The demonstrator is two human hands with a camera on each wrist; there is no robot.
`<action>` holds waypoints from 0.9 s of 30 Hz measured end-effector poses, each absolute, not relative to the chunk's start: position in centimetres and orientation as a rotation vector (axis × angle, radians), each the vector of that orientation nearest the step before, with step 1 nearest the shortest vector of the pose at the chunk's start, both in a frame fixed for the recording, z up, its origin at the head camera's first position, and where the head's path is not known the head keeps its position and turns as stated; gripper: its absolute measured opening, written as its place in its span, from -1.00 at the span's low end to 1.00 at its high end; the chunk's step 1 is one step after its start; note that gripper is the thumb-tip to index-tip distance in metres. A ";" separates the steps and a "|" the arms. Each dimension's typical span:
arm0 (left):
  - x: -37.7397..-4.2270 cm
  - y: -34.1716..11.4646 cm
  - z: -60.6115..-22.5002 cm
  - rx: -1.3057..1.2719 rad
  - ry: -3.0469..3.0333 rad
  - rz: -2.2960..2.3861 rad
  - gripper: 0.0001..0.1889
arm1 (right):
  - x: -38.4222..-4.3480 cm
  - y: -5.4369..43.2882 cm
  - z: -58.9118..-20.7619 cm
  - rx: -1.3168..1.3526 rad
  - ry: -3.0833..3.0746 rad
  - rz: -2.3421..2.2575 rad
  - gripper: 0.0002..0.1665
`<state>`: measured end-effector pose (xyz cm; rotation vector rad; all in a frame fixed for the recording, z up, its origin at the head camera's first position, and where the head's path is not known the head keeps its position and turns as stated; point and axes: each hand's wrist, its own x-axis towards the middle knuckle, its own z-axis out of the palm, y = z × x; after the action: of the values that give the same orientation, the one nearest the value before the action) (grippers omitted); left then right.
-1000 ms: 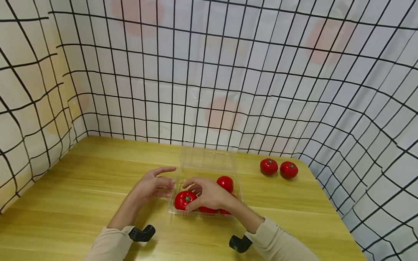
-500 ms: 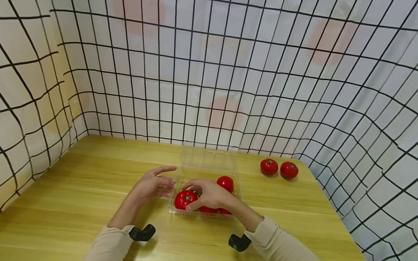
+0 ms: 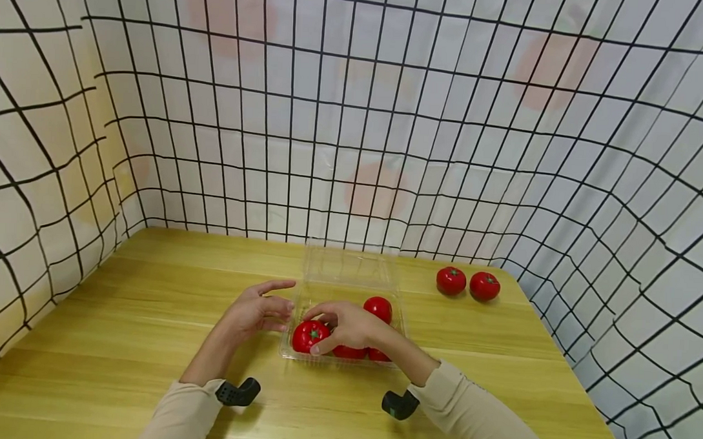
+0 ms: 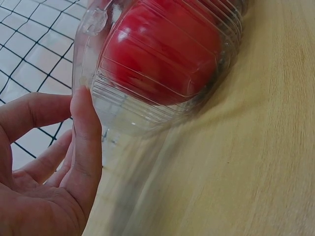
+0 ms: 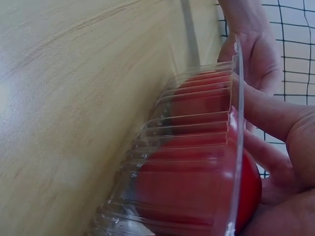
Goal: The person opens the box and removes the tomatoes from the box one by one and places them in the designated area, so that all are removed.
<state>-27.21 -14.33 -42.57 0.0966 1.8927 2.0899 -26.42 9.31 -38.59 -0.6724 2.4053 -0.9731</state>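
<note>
Curling round the front-left tomato (image 3: 306, 337) in the clear container (image 3: 291, 355), the right grip (image 3: 348, 325) partly hides neighbouring tomatoes (image 3: 378, 309); the left grip (image 3: 256, 312), fingers loose, is beside it; two tomatoes (image 3: 451, 281) lie farther right.

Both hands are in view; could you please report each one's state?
Left hand: open, at the left edge of the container.
Right hand: closed around the front-left tomato.

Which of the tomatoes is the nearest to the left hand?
The tomato in the front left corner of the clear container; all the others lie farther right.
</note>
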 end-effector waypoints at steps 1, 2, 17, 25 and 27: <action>-27.2 -14.3 -42.6 0.096 1.892 2.090 -0.36 | -26.4 9.3 -38.6 -0.673 2.404 -0.975 -0.38; -27.2 -14.3 -42.5 0.096 1.892 2.090 -0.36 | -26.4 9.3 -38.6 -0.675 2.405 -0.977 -0.38; -27.2 -14.4 -42.5 0.104 1.885 2.097 -0.36 | -26.8 9.5 -38.9 -0.712 2.429 -0.989 -0.38; -27.2 -14.4 -42.5 0.126 1.868 2.099 -0.35 | -26.8 9.6 -39.1 -0.709 2.427 -0.998 -0.40; -27.2 -14.4 -42.6 0.127 1.870 2.098 -0.35 | -26.8 9.6 -39.2 -0.718 2.432 -0.985 -0.40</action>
<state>-27.20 -14.43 -42.58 0.1271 1.8701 2.0979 -26.85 9.56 -39.19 -0.7185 2.4323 -0.9848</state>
